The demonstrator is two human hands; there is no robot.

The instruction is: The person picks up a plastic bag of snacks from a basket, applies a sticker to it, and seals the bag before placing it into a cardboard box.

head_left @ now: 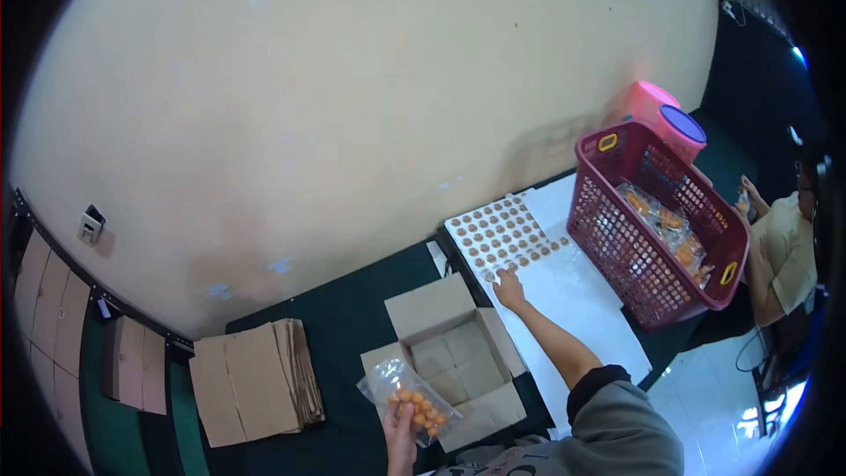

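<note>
My left hand (401, 436) is closed round a clear plastic bag (414, 401) of orange ball-shaped snacks, held above the near-left flaps of an open cardboard box (445, 357). No contents show inside the box. My right hand (508, 289) reaches to the near edge of a white sheet with rows of round brown stickers (500, 234). Its fingertips are drawn together at a round sticker (489, 276) in the nearest row; the exact grip is too small to make out clearly.
Flattened cardboard boxes (256, 379) are stacked on the dark green table at left. A maroon basket (608, 251) on the right holds several filled bags (670, 227). Pink tubs (680, 130) stand behind it. Beyond it, another person (784, 247) holds a similar bag.
</note>
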